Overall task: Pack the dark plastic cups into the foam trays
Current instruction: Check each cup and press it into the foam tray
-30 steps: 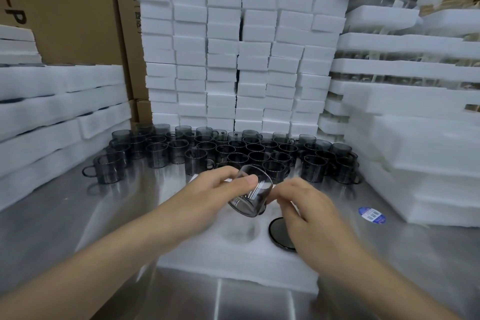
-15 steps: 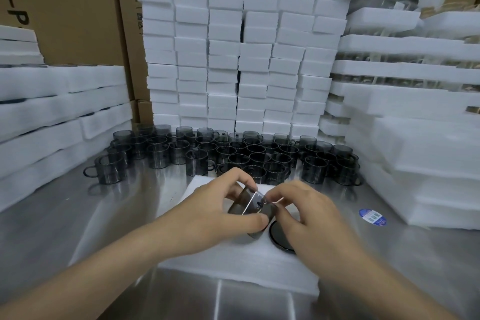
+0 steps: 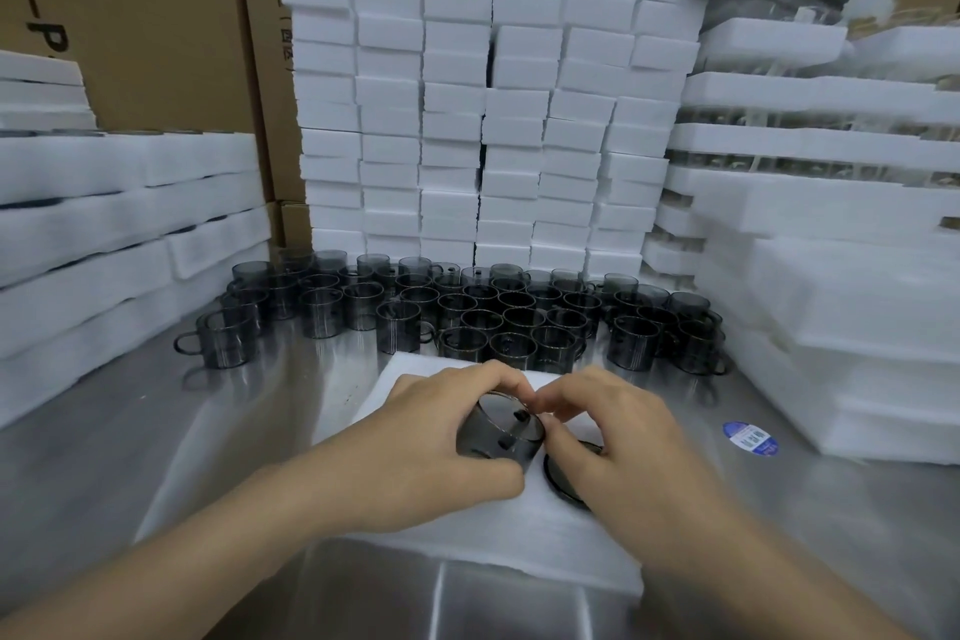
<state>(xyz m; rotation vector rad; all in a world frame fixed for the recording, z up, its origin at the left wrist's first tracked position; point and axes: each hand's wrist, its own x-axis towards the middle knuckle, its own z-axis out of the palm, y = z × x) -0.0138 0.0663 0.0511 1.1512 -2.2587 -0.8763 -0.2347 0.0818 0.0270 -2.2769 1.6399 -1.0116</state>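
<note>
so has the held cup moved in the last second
Yes, the cup has dropped toward the foam tray, nearer the dark disc in it.

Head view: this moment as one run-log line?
phase: seating cup | left hand grips dark cup, tilted over foam tray | right hand pinches its edge | seated cup beside it in tray | loose cups behind

Bare table (image 3: 130, 457) lies open left of the tray (image 3: 467, 551) and right of it, around the sticker (image 3: 749, 438). Behind the tray, packed cups (image 3: 467, 307) bar the way. Left stacks (image 3: 104, 224), back blocks (image 3: 457, 120) and right stacks (image 3: 831, 276) wall the table in. The left hand (image 3: 431, 437) and right hand (image 3: 618, 437), both holding one cup (image 3: 498, 431), fill the tray's middle.
</note>
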